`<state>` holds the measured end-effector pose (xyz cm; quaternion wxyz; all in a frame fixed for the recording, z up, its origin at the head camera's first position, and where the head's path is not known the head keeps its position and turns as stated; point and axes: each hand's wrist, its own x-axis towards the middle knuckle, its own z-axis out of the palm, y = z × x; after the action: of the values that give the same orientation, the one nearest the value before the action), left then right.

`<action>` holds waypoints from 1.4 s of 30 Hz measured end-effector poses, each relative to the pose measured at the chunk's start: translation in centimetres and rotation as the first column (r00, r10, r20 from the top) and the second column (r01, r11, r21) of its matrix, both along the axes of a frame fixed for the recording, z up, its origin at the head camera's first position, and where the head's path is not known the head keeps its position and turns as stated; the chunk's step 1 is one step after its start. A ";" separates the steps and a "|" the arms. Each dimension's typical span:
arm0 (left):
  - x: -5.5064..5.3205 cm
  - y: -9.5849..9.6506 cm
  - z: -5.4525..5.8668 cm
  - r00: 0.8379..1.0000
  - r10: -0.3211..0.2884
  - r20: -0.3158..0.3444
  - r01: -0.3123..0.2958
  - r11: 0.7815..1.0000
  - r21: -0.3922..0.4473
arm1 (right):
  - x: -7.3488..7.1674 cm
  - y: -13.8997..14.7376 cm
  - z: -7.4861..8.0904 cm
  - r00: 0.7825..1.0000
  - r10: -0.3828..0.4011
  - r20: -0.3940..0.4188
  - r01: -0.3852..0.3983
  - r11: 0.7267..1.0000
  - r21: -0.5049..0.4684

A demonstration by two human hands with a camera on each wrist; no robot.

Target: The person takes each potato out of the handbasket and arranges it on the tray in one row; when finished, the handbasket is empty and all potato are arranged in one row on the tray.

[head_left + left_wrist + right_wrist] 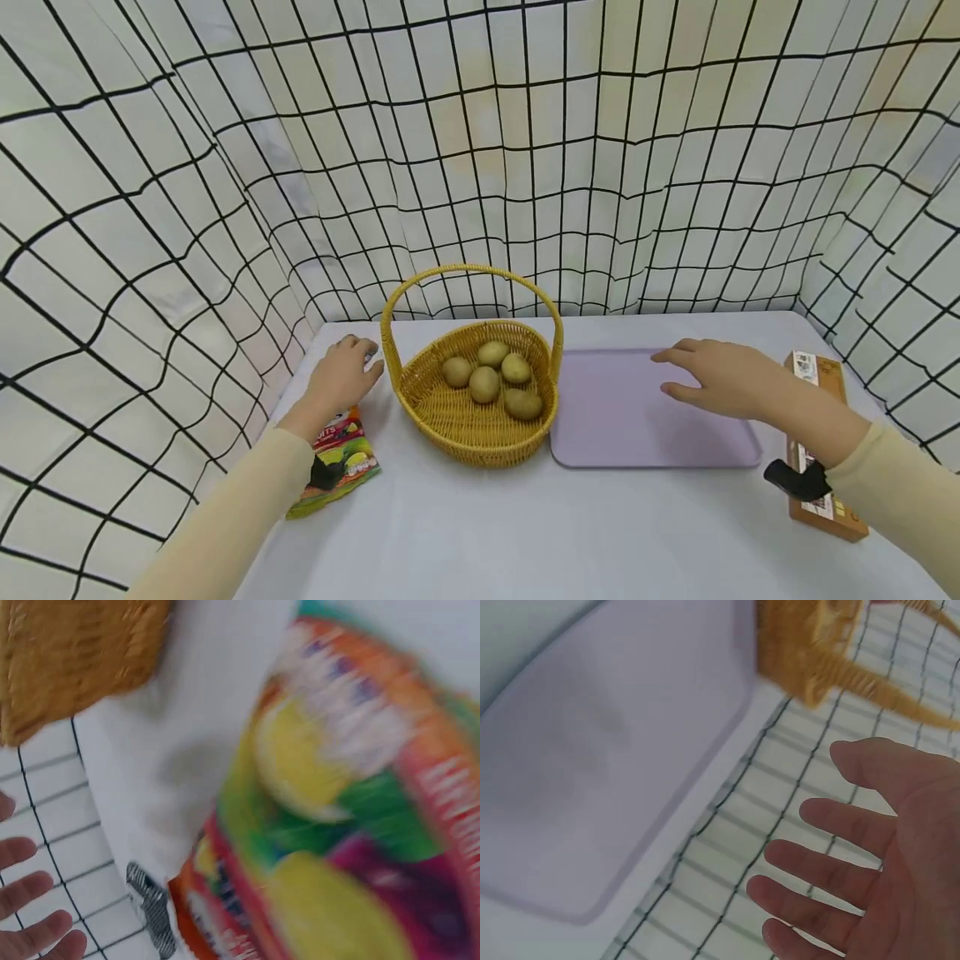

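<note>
Left grip (341, 372): released; the fingers are parted and hold nothing. The forearm rises from 7 o'clock and the hand points to 1 o'clock. Right grip (723, 379): released; in the right wrist view the thumb and four fingers are spread. The forearm enters from 4 o'clock; the hand points to 10 o'clock, poised above a lavender tray (600, 442).

A small grey striped item (154, 911) lies near the left fingers; its nature cannot be determined. The snack bag (352, 458) lies at 6 o'clock from the left grip, partly covered by the wrist; its long axis cannot be read in full.

The yellow basket (457, 425) stands upright at 3 o'clock from the left grip and 9 o'clock from the right, its handle arching from 9 to 3 o'clock. Inside it rest five brownish-green fruits (483, 385).

The tray sits just beside the basket, long axis 9 to 3 o'clock. A brown box (831, 525) passes beneath the right forearm, long axis near 12 to 6 o'clock. All stand on a white desk (480, 533), with black netting (562, 167) beyond at 12 o'clock.
</note>
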<state>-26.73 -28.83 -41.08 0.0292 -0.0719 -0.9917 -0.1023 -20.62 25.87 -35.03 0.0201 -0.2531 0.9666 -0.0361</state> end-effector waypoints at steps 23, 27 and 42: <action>8.7 7.1 -0.1 0.837 -0.072 0.542 -0.518 0.215 0.828 | 2.5 -11.9 0.6 0.979 0.202 0.040 -0.196 0.972 -0.127; 8.7 7.8 -0.4 0.836 -0.069 0.544 -0.525 0.184 0.831 | 1.9 -14.2 -0.1 0.976 0.198 0.085 -0.182 0.968 -0.172; 8.6 8.6 -0.5 0.807 -0.056 0.588 -0.585 0.052 0.809 | -1.5 -19.0 -2.6 0.960 0.185 0.211 -0.138 0.966 -0.218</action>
<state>-18.15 -20.25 -41.61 -0.1534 0.1870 -0.6313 -0.7369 -22.15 6.88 -37.63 0.1086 -0.3264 0.9251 -0.1608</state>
